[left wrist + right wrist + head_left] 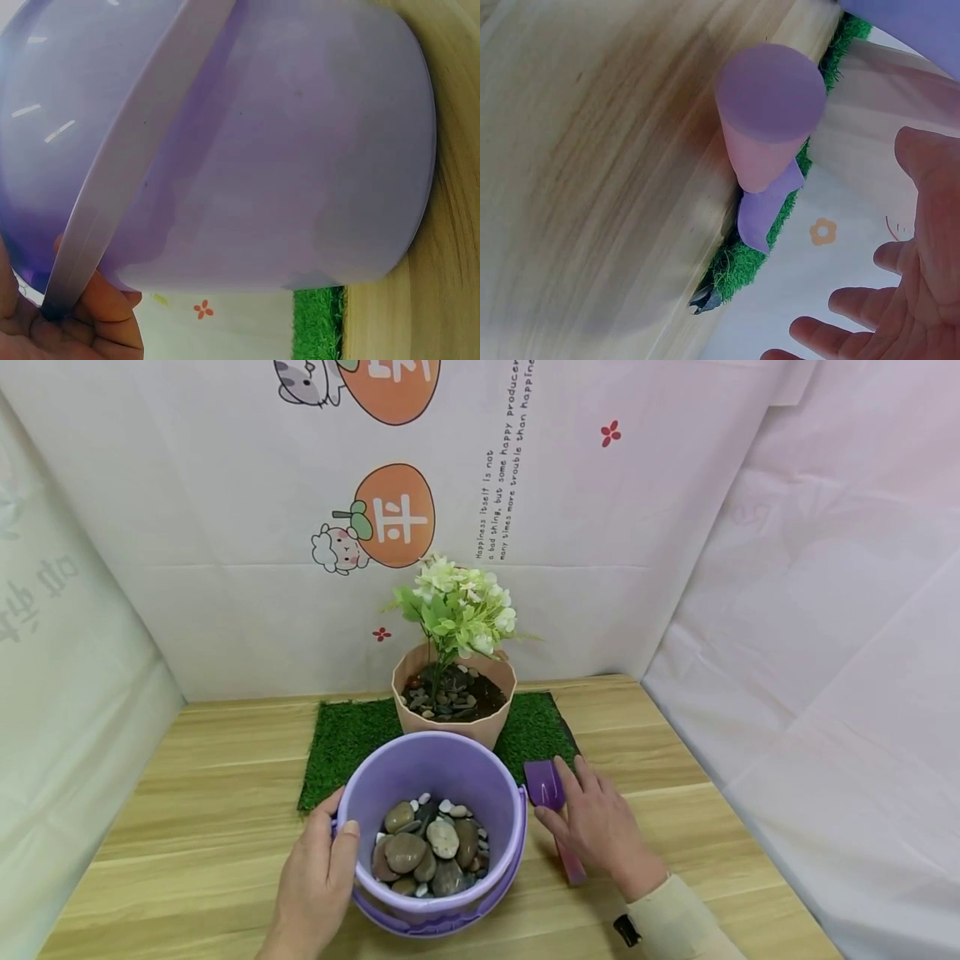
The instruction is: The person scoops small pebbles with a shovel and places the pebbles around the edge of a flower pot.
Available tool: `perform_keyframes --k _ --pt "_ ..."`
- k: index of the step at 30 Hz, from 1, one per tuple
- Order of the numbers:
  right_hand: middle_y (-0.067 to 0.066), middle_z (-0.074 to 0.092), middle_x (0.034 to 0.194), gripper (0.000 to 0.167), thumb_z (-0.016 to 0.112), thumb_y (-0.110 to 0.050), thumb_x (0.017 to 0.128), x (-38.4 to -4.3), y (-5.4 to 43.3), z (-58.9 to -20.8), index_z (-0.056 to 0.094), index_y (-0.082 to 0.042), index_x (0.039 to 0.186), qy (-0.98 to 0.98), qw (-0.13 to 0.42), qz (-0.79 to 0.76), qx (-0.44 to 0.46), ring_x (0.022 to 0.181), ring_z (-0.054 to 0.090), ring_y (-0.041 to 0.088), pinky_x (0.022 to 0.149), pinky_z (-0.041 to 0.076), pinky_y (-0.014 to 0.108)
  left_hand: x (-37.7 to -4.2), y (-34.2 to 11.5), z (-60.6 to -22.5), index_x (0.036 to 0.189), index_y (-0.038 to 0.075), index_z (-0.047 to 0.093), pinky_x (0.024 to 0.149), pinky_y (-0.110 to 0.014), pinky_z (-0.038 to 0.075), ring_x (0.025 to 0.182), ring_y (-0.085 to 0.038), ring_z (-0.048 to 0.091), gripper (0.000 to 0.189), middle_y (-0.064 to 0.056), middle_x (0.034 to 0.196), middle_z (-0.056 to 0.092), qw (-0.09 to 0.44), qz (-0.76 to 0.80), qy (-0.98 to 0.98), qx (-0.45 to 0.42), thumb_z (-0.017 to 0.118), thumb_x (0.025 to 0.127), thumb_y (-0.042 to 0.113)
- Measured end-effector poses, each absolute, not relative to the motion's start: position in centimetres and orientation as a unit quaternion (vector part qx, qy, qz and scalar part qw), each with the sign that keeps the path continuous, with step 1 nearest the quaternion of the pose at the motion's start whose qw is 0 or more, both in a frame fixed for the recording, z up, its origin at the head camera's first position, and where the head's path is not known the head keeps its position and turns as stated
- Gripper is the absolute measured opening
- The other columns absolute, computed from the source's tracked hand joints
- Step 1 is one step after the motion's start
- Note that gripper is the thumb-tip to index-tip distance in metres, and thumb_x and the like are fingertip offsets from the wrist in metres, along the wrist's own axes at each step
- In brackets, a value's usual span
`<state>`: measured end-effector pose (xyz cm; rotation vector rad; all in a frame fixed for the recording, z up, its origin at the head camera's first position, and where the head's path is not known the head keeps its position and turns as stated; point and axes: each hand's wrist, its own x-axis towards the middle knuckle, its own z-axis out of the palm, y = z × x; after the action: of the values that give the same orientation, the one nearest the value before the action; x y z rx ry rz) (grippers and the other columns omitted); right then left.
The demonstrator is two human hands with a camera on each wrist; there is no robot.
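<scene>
A purple bucket [431,760] with stones [431,852] of mixed sizes inside stands at the front of the table. My left hand [315,877] grips its left rim, thumb on top. In the left wrist view, the fingers [112,304] curl by the end of the bucket's handle [127,142], which hangs down along the wall. Right of the bucket lies a small purple and pink toy shovel [545,783], blade toward the grass mat. Over it hovers my right hand [596,818], fingers spread and holding nothing; the right wrist view shows it apart from the shovel's handle [769,97].
Behind the bucket, a pale pink flowerpot [453,727] holds a white-flowered plant [461,606], soil and pebbles. It stands on a green grass mat [348,735]. The wooden table [187,835] is enclosed by white printed cloth [225,527] at the back and both sides.
</scene>
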<state>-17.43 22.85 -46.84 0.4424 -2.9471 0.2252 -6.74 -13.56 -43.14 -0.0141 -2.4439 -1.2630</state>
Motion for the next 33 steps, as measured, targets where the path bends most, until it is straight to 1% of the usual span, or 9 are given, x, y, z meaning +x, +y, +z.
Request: perform_keyframes --k 3,10,14,16,22,24,29,33 --pt "0.032 0.038 0.16 0.088 0.058 -0.064 0.099 -17.3 22.9 -46.9 0.035 -0.008 0.163 -0.983 0.075 0.076 0.147 0.138 0.046 0.057 0.109 0.044 0.069 -6.7 -13.4 -43.1 0.154 0.004 0.046 0.091 -0.052 0.061 0.114 -0.033 0.071 0.046 -0.023 0.138 0.065 0.191 -0.453 -0.87 -0.002 0.046 0.11 0.019" --pt "0.032 0.042 0.158 0.087 0.06 -0.064 0.098 -16.9 22.7 -46.9 0.038 -0.01 0.162 -0.984 0.075 0.084 0.141 0.134 0.049 0.058 0.101 0.048 0.071 -6.8 -13.1 -43.1 0.154 0.004 0.045 0.09 -0.051 0.061 0.113 -0.033 0.071 0.047 -0.023 0.136 0.066 0.182 -0.456 -0.871 0.004 0.046 0.11 0.021" --pt "0.032 0.043 0.157 0.086 0.061 -0.063 0.098 -16.8 22.7 -46.9 0.038 -0.01 0.162 -0.984 0.076 0.083 0.137 0.131 0.051 0.058 0.101 0.048 0.071 -6.9 -13.0 -43.0 0.154 0.004 0.045 0.09 -0.051 0.061 0.113 -0.034 0.071 0.047 -0.024 0.137 0.065 0.179 -0.457 -0.871 0.002 0.046 0.111 0.022" --pt "0.032 0.045 0.155 0.087 0.058 -0.066 0.098 -16.7 22.7 -46.9 0.038 -0.01 0.162 -0.985 0.075 0.079 0.134 0.129 0.053 0.058 0.1 0.049 0.07 -6.9 -12.9 -43.0 0.154 0.004 0.044 0.089 -0.05 0.062 0.113 -0.035 0.071 0.047 -0.025 0.138 0.065 0.178 -0.458 -0.871 0.0 0.046 0.11 0.021" --pt "0.032 0.049 0.152 0.096 0.041 -0.079 0.097 -16.4 22.7 -46.9 0.037 -0.009 0.162 -0.989 0.06 0.068 0.119 0.124 0.057 0.057 0.099 0.051 0.068 -7.0 -12.7 -43.2 0.153 0.002 0.045 0.089 -0.05 0.062 0.113 -0.036 0.071 0.047 -0.025 0.138 0.064 0.179 -0.456 -0.872 0.002 0.047 0.11 0.021" --pt "0.033 0.05 0.15 0.097 0.039 -0.08 0.097 -16.4 22.6 -46.9 0.037 -0.008 0.162 -0.989 0.058 0.066 0.116 0.124 0.057 0.057 0.099 0.051 0.068 -7.0 -12.6 -43.2 0.153 0.002 0.045 0.09 -0.051 0.061 0.114 -0.036 0.07 0.047 -0.025 0.138 0.064 0.18 -0.455 -0.872 0.002 0.047 0.11 0.021" --pt "0.034 0.057 0.141 0.095 0.042 -0.078 0.098 -16.2 22.6 -47.0 0.039 -0.007 0.161 -0.99 0.056 0.059 0.111 0.119 0.061 0.055 0.1 0.053 0.064 -6.9 -12.5 -43.2 0.152 0.002 0.046 0.093 -0.054 0.06 0.116 -0.038 0.07 0.046 -0.025 0.139 0.064 0.188 -0.453 -0.872 -0.002 0.048 0.11 0.02" --pt "0.034 0.061 0.134 0.09 0.048 -0.072 0.1 -16.1 22.5 -46.9 0.039 -0.006 0.16 -0.992 0.044 0.057 0.102 0.114 0.064 0.052 0.094 0.056 0.061 -7.0 -12.3 -43.2 0.151 0.003 0.047 0.093 -0.054 0.06 0.116 -0.036 0.07 0.045 -0.022 0.14 0.064 0.187 -0.45 -0.873 0.006 0.048 0.11 0.02"
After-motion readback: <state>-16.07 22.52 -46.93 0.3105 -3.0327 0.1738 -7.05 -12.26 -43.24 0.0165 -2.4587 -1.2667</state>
